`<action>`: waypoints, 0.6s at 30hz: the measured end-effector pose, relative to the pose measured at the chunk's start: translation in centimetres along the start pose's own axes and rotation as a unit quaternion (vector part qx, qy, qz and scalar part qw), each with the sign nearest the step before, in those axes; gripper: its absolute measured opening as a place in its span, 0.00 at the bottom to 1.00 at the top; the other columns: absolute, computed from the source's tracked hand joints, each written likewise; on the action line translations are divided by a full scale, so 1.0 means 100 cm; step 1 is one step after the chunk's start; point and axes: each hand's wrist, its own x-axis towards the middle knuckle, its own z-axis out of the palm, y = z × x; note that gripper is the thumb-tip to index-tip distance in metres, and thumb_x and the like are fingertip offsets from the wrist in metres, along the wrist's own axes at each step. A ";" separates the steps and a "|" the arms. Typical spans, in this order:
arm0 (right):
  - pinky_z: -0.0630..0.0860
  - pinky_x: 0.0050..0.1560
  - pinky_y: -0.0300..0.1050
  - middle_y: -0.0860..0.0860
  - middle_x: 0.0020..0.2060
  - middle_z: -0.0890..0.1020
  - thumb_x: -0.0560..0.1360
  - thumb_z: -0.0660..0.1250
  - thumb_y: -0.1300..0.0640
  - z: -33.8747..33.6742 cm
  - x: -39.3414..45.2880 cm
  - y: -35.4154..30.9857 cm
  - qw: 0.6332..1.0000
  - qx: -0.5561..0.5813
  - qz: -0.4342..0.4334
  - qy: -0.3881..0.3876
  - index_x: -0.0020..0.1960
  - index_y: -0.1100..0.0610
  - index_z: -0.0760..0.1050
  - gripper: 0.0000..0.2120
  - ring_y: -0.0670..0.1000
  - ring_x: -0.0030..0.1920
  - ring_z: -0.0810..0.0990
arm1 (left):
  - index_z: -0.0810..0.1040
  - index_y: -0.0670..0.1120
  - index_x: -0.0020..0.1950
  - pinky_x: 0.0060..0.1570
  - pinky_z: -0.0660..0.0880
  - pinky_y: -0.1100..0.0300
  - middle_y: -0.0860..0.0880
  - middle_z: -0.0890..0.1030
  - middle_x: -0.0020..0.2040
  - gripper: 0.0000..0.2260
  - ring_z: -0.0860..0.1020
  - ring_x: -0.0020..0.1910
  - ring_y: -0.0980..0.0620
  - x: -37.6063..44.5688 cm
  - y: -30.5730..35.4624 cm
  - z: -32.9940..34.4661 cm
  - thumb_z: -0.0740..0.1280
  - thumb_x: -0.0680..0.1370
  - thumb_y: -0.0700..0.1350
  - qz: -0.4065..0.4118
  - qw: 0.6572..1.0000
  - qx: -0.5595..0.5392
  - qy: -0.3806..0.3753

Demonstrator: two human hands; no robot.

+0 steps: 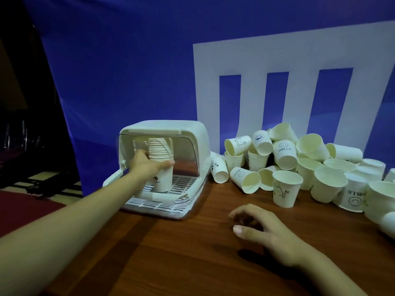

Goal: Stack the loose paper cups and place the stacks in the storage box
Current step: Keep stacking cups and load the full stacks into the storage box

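Note:
A white storage box [192, 135] with its clear lid raised stands at the left of the table. Inside it, my left hand [147, 162] grips a tall stack of white paper cups [161, 159] standing upright on the slatted floor. Another stack [139, 145] shows behind it, partly hidden. A big pile of loose paper cups [299, 163] lies to the right of the box, some upright, some on their sides. My right hand [260, 227] rests on the wood table with fingers loosely curled and holds nothing.
The wooden table [181, 253] runs across the foreground. A blue and white banner [149, 71] hangs right behind the box and the pile. The table's left edge drops to a dark floor with red carpet [25, 206].

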 end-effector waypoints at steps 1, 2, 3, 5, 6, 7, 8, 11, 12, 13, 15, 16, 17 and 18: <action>0.73 0.55 0.36 0.41 0.52 0.82 0.67 0.70 0.29 0.001 0.001 0.001 1.000 -0.007 -0.004 -0.001 0.58 0.43 0.81 0.26 0.44 0.56 0.80 | 0.74 0.47 0.62 0.58 0.80 0.47 0.50 0.83 0.57 0.41 0.82 0.56 0.48 0.004 -0.005 0.002 0.87 0.56 0.57 0.004 1.000 0.010 0.006; 0.73 0.55 0.36 0.42 0.52 0.81 0.67 0.70 0.29 0.002 0.001 0.002 1.000 -0.013 -0.007 -0.003 0.58 0.43 0.81 0.26 0.45 0.55 0.80 | 0.71 0.47 0.65 0.61 0.79 0.45 0.50 0.81 0.60 0.45 0.80 0.60 0.47 0.007 -0.009 0.003 0.87 0.55 0.57 0.009 1.000 0.026 0.005; 0.73 0.55 0.36 0.42 0.52 0.81 0.67 0.70 0.29 0.002 0.002 0.002 1.000 -0.018 -0.009 -0.005 0.57 0.44 0.81 0.26 0.45 0.55 0.80 | 0.69 0.47 0.67 0.62 0.77 0.45 0.50 0.80 0.62 0.45 0.78 0.61 0.46 0.010 -0.012 0.004 0.88 0.58 0.55 0.015 0.999 0.045 0.002; 0.74 0.55 0.36 0.41 0.52 0.81 0.67 0.70 0.29 0.002 0.003 0.002 1.000 -0.024 -0.010 -0.008 0.57 0.44 0.81 0.26 0.44 0.55 0.80 | 0.69 0.45 0.67 0.61 0.77 0.45 0.49 0.78 0.62 0.43 0.77 0.62 0.44 0.015 -0.016 0.007 0.88 0.60 0.50 0.005 0.996 0.089 -0.009; 0.74 0.55 0.35 0.41 0.52 0.81 0.67 0.70 0.29 0.002 0.003 0.003 1.000 -0.024 -0.009 -0.010 0.57 0.44 0.81 0.26 0.44 0.55 0.80 | 0.71 0.45 0.66 0.62 0.77 0.44 0.48 0.80 0.62 0.41 0.78 0.62 0.43 0.018 -0.019 0.008 0.88 0.60 0.49 -0.007 0.994 0.109 -0.015; 0.74 0.55 0.35 0.40 0.52 0.81 0.66 0.70 0.29 0.001 0.003 0.003 1.000 -0.024 -0.009 -0.011 0.56 0.44 0.82 0.26 0.44 0.55 0.80 | 0.75 0.45 0.64 0.62 0.78 0.43 0.47 0.82 0.61 0.37 0.79 0.61 0.42 0.020 -0.022 0.009 0.88 0.60 0.47 -0.023 0.992 0.119 -0.024; 0.74 0.55 0.35 0.40 0.52 0.81 0.66 0.69 0.29 0.001 0.003 0.003 1.000 -0.024 -0.009 -0.011 0.56 0.43 0.82 0.26 0.44 0.55 0.80 | 0.78 0.45 0.62 0.63 0.78 0.44 0.46 0.83 0.61 0.31 0.80 0.60 0.41 0.022 -0.025 0.009 0.87 0.62 0.43 -0.040 0.991 0.122 -0.038; 0.76 0.56 0.40 0.40 0.53 0.81 0.66 0.69 0.27 0.002 0.004 0.003 0.999 -0.035 -0.011 -0.014 0.55 0.41 0.81 0.25 0.44 0.55 0.80 | 0.81 0.44 0.62 0.58 0.79 0.48 0.43 0.84 0.60 0.25 0.81 0.58 0.41 0.031 -0.025 0.008 0.83 0.68 0.40 -0.069 0.986 0.132 -0.072; 0.76 0.57 0.41 0.40 0.52 0.81 0.66 0.69 0.27 0.003 0.004 0.004 0.999 -0.037 -0.011 -0.017 0.55 0.39 0.81 0.24 0.44 0.55 0.80 | 0.80 0.43 0.63 0.57 0.78 0.49 0.44 0.84 0.60 0.26 0.81 0.58 0.40 0.034 -0.023 0.008 0.84 0.68 0.42 -0.065 0.984 0.147 -0.073; 0.76 0.57 0.42 0.40 0.52 0.81 0.66 0.69 0.27 0.003 0.005 0.004 0.999 -0.039 -0.010 -0.021 0.55 0.38 0.81 0.23 0.44 0.55 0.80 | 0.80 0.42 0.64 0.59 0.77 0.50 0.44 0.83 0.61 0.28 0.80 0.60 0.40 0.036 -0.022 0.009 0.84 0.67 0.45 -0.059 0.982 0.167 -0.069; 0.77 0.57 0.44 0.41 0.51 0.81 0.66 0.69 0.27 0.003 0.005 0.004 0.999 -0.041 -0.011 -0.025 0.54 0.37 0.80 0.22 0.44 0.54 0.80 | 0.79 0.40 0.67 0.66 0.75 0.49 0.44 0.82 0.63 0.34 0.79 0.64 0.39 0.039 -0.022 0.012 0.86 0.65 0.48 -0.058 0.978 0.190 -0.064; 0.77 0.57 0.45 0.42 0.51 0.81 0.66 0.69 0.27 0.003 0.005 0.004 0.999 -0.040 -0.014 -0.024 0.54 0.38 0.80 0.22 0.45 0.54 0.80 | 0.78 0.40 0.67 0.68 0.75 0.47 0.43 0.82 0.64 0.35 0.79 0.65 0.39 0.042 -0.023 0.014 0.86 0.65 0.49 -0.063 0.977 0.193 -0.065; 0.77 0.57 0.46 0.42 0.51 0.81 0.66 0.69 0.28 0.003 0.005 0.005 0.999 -0.040 -0.017 -0.022 0.54 0.38 0.81 0.22 0.45 0.53 0.80 | 0.78 0.40 0.67 0.67 0.77 0.46 0.43 0.83 0.62 0.34 0.80 0.63 0.40 0.044 -0.026 0.015 0.86 0.65 0.48 -0.067 0.976 0.196 -0.061; 0.77 0.57 0.46 0.42 0.50 0.81 0.66 0.69 0.28 0.004 0.005 0.005 0.999 -0.039 -0.019 -0.021 0.54 0.39 0.81 0.22 0.45 0.53 0.80 | 0.78 0.40 0.65 0.64 0.79 0.46 0.42 0.84 0.59 0.31 0.82 0.59 0.40 0.045 -0.027 0.016 0.85 0.67 0.47 -0.072 0.976 0.199 -0.060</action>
